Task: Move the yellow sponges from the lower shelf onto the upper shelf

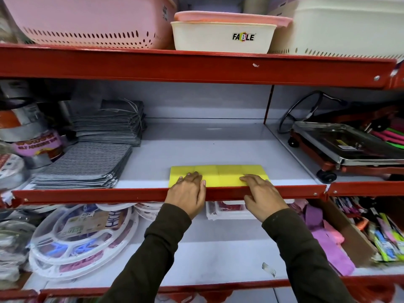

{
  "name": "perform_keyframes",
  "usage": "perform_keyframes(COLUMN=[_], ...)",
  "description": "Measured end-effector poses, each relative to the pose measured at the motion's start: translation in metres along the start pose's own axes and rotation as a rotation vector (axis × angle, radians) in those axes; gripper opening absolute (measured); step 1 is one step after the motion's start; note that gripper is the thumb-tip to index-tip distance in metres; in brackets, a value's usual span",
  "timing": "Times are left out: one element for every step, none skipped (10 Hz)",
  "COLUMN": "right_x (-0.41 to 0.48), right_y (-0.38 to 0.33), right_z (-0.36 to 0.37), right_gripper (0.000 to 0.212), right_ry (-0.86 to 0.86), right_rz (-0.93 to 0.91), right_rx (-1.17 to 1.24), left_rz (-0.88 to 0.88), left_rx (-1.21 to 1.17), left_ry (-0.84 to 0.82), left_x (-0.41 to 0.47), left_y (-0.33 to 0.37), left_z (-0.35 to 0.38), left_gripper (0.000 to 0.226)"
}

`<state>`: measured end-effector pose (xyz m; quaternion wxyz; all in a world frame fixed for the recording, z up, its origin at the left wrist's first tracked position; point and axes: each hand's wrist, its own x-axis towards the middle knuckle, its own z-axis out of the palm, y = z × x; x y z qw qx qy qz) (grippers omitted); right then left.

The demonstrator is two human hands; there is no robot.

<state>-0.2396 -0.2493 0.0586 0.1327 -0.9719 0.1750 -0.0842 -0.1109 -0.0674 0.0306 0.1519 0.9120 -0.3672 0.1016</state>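
The yellow sponges [220, 174] lie in a flat, tight row at the front of the upper shelf [218, 145], their near edge just behind its red lip [109, 194]. Your left hand [188, 193] rests on the left end of the row and your right hand [261, 194] on the right end, both palm down with fingers spread and flat on the foam, pressing or squaring it up rather than gripping anything.

To the left of the row sit stacks of grey striped cloths [87, 165]; to the right, past the shelf's divider, a small wheeled platform trolley [345, 147]. Above, on the top tier, stand a pink basket [87, 20] and a cream tub [222, 37].

On the lower shelf [218, 254], between your dark sleeves, the white surface shows no yellow sponge; only round plastic trays [80, 235] to the left and pink goods [328, 241] to the right are in view, though your arms hide part of it. Judged from that, the move looks all but finished: what remains is likely no more than a last straightening and lifting your hands clear.
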Motion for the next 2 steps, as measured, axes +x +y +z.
perform_keyframes(right_x=[-0.004, -0.008], right_y=[-0.005, -0.018], right_z=[-0.008, -0.044], right_gripper=[0.059, 0.059], right_ry=[-0.003, 0.222], right_rz=[-0.011, -0.101], right_rx=[-0.002, 0.014], left_rz=[0.029, 0.126], left_rx=[0.036, 0.048], left_ry=[0.005, 0.179], left_x=[-0.006, -0.009], left_y=[0.002, 0.018], left_z=[-0.008, -0.038], left_gripper=[0.052, 0.064])
